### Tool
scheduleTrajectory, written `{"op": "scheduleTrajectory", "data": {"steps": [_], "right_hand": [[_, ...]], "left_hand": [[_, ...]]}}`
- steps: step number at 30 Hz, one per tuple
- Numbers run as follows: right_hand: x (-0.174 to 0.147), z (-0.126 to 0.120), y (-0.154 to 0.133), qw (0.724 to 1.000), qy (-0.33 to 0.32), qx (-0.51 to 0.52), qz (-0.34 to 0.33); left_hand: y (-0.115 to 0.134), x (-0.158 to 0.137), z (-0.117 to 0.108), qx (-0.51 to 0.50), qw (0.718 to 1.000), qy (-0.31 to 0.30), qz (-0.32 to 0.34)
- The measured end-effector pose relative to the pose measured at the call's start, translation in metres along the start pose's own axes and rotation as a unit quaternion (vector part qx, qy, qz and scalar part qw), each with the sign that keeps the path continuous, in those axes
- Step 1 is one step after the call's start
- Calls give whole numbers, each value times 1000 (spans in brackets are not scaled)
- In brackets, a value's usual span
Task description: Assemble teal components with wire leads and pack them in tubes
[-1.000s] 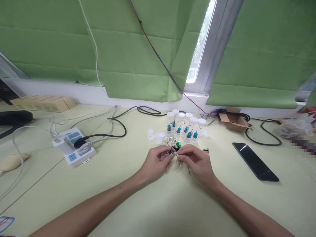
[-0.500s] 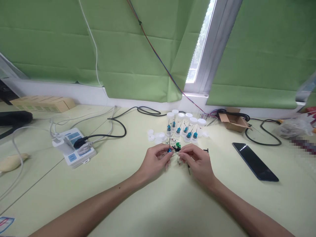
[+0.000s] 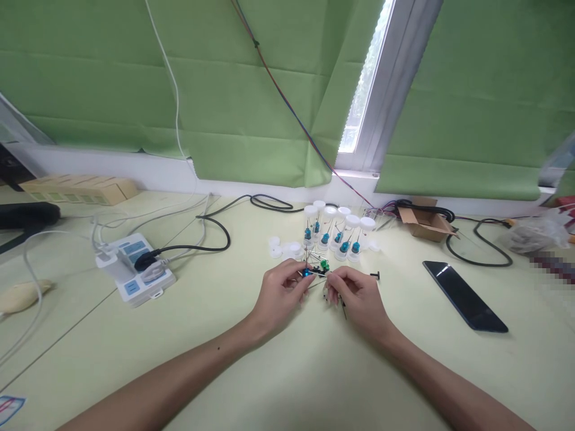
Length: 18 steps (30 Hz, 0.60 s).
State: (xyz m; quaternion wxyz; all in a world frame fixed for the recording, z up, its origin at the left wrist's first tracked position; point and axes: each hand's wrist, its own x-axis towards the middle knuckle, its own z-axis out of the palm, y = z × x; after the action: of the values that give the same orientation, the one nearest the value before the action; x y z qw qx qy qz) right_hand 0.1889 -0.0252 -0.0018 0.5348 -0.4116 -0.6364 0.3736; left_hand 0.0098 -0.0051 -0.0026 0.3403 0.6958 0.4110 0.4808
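**Small parts and capped vials on a pale desk**

Head view: the left hand (image 3: pixel 279 291) pinches a small blue part (image 3: pixel 306 273) between its fingertips; the right hand (image 3: pixel 357 294) is curled, closed on a thin wire lead — touching a heap of loose parts (image 3: pixel 320 266). Just behind stand clear vials (image 3: pixel 338 230), each white-capped with a blue part inside. Loose white caps (image 3: pixel 283 247) lie beside them — a cardboard box (image 3: pixel 426 222) holds black cable.
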Motion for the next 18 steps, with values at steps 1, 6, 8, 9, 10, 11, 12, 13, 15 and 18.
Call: {"op": "scheduleTrajectory", "data": {"steps": [1,6,8,9,10,11,12,13,15,18], "right_hand": [[0,0,-1,1000,-1,11,11],[2,1,-2,996,-10,70,60],[3,1,-2,994,-15,85,70],[3,1,-2,993,-18,90,74],[4,1,-2,992,-20,94,78],[4,1,-1,992,-23,97,81],[4,1,-1,991,-24,100,85],[4,1,0,990,-25,104,89],[5,1,1,989,-28,112,97],[6,1,1,985,-35,125,114]], "left_hand": [[0,0,0,5,1000,1,6],[1,0,-1,9,1000,8,26],[2,0,-1,9,999,12,29],[2,0,-1,9,999,14,29],[2,-1,-1,10,999,15,29],[3,-1,-1,11,999,16,29],[3,-1,-1,12,999,18,29],[3,-2,-1,14,999,18,29],[4,-2,-1,17,999,19,34],[4,-2,-1,20,999,19,47]]}}
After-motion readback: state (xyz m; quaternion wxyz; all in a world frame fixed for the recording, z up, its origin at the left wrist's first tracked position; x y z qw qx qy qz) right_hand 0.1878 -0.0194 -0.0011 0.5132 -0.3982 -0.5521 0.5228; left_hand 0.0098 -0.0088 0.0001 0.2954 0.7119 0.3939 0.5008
